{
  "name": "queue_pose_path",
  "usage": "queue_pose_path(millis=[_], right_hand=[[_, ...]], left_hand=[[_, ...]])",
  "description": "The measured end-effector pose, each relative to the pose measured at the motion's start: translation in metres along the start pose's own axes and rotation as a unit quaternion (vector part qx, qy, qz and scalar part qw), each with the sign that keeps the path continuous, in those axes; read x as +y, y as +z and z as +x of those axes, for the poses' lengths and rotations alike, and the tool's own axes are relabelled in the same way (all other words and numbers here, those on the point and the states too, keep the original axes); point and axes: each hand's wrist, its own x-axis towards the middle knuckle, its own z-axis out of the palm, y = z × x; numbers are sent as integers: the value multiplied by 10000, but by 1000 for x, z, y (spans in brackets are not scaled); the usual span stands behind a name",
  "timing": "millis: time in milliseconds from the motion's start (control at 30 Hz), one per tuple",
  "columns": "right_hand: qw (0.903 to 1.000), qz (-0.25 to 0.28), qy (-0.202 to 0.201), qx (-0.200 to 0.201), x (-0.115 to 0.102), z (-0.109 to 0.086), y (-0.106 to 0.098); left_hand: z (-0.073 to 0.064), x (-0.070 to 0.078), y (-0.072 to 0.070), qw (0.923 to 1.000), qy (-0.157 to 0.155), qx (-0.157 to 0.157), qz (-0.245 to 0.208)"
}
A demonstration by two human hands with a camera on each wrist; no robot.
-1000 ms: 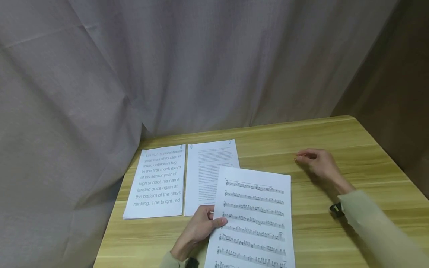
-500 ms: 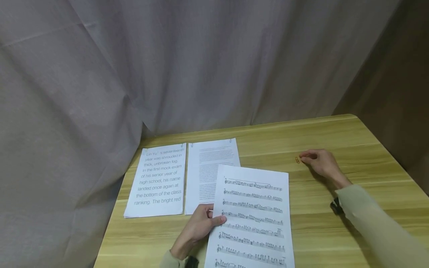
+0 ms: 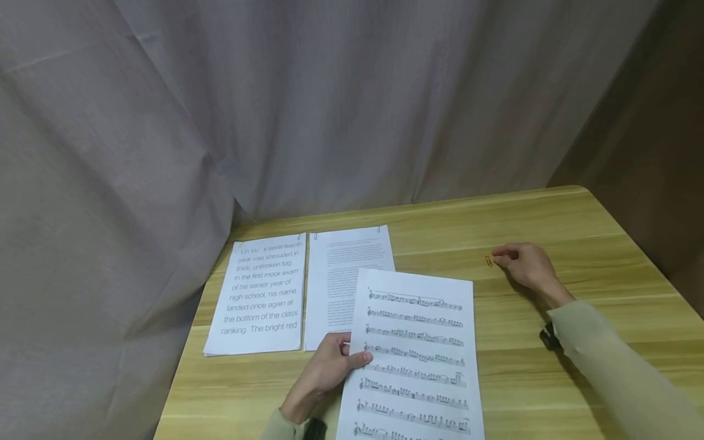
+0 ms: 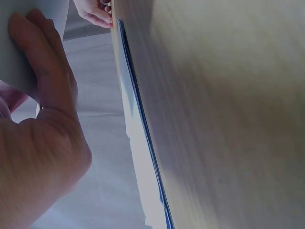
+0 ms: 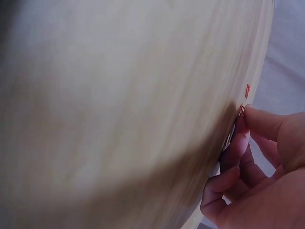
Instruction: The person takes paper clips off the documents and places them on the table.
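Observation:
My left hand (image 3: 330, 370) grips the left edge of a sheet of printed music (image 3: 415, 354), thumb on its front and fingers behind. The left wrist view shows those fingers (image 4: 52, 71) against the back of the paper, raised off the table. Over on the right, my right hand (image 3: 528, 266) is low at the tabletop with thumb and forefinger together. Between their tips a bit of a red paper clip (image 5: 242, 110) sticks out; the rest of it is covered. Another red paper clip (image 3: 489, 261) lies on the wood just left of the fingertips.
Two stacks of printed pages lie side by side at the back left: a large-print stack (image 3: 258, 299) and a small-print stack (image 3: 330, 293), with clips at their top edges. The music sheet overlaps the second one. A grey curtain (image 3: 341, 110) hangs behind the wooden table (image 3: 528, 379).
My right hand has shifted slightly right, uncovering the paper clip on the table, and has stayed almost still since. The left hand keeps the music sheet in nearly the same place.

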Motion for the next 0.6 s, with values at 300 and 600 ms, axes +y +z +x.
queue_pose_path(millis=[300,600], right_hand=[[10000,-61,15,42,0,1,2],[9998,-84,-44,202,-1,1,3]], left_hand=[[2,1,0,10000,-41,-26,-12],[2,2,0,9999,-70,-62,-40]])
